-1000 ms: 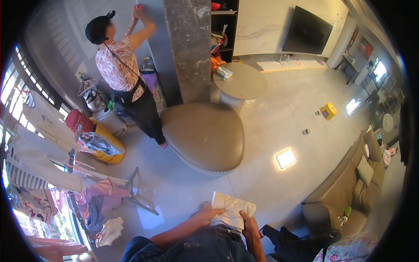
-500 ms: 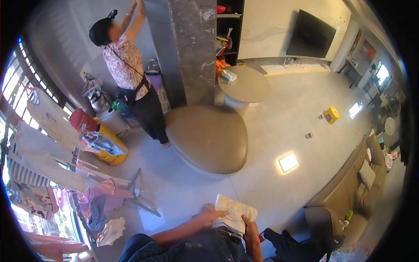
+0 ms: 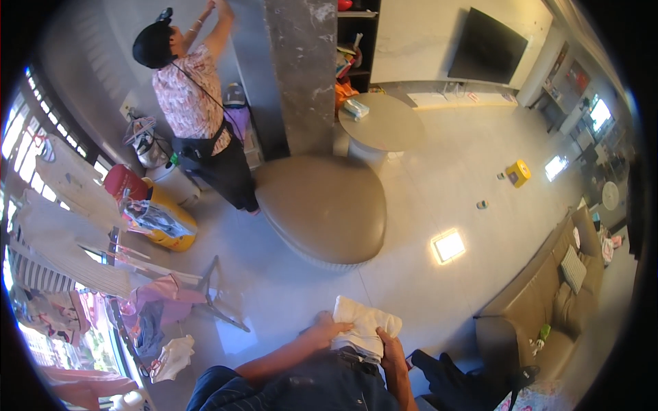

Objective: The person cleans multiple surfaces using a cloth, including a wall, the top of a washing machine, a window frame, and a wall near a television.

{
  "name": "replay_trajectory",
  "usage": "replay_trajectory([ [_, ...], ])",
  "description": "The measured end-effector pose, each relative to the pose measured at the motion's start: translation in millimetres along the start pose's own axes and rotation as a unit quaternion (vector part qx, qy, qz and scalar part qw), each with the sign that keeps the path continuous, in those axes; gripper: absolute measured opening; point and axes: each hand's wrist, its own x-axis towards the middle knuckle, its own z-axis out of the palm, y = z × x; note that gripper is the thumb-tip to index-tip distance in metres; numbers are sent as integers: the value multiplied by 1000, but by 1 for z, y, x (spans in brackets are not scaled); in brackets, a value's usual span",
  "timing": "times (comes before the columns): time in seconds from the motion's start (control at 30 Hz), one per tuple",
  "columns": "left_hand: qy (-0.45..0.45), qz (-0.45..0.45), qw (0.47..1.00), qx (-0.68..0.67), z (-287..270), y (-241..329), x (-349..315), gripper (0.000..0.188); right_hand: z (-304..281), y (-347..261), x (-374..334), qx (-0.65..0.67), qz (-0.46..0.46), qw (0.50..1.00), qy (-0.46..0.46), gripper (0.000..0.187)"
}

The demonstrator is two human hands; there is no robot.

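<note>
A folded cream-white cloth (image 3: 364,325) is held in front of my waist, just above my dark belt. My left hand (image 3: 332,333) grips its left side, thumb lying on top. On the right edge, my right hand (image 3: 392,349) closes round the cloth with its thumb over the upper face. The fingers beneath are hidden by the cloth. Whether it is a towel or a garment cannot be made out.
Ahead stands a brown padded ottoman (image 3: 322,205), with a round table (image 3: 384,123) behind it. At left are a clothes rack with hanging laundry (image 3: 68,226) and a yellow bin (image 3: 175,216). Another person (image 3: 188,103) reaches up the wall. A brown sofa (image 3: 528,294) is at right.
The whole view has shifted slightly, so the room's things sit a little higher and further left. Both hands keep hold of the cloth. The other person's arms remain raised.
</note>
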Motion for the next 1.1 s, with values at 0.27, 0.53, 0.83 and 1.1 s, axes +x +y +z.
replay_trajectory([
  [0.27, 22, 28, 999, -6, 17, 13, -17, 37, 9, -8, -2, 31, 12, 999, 6, 37],
  [0.53, 8, 19, 999, -36, 23, 18, -17, 41, 15, -19, -8, 46, 20, 998, 27, 36],
  [0.83, 14, 1, 996, -88, 22, 21, -18, 50, 17, -22, -3, 45, 34, 998, 16, 38],
  [1.1, 20, 27, 998, -54, 30, 27, -26, 36, 16, -21, -1, 42, 26, 999, 10, 38],
])
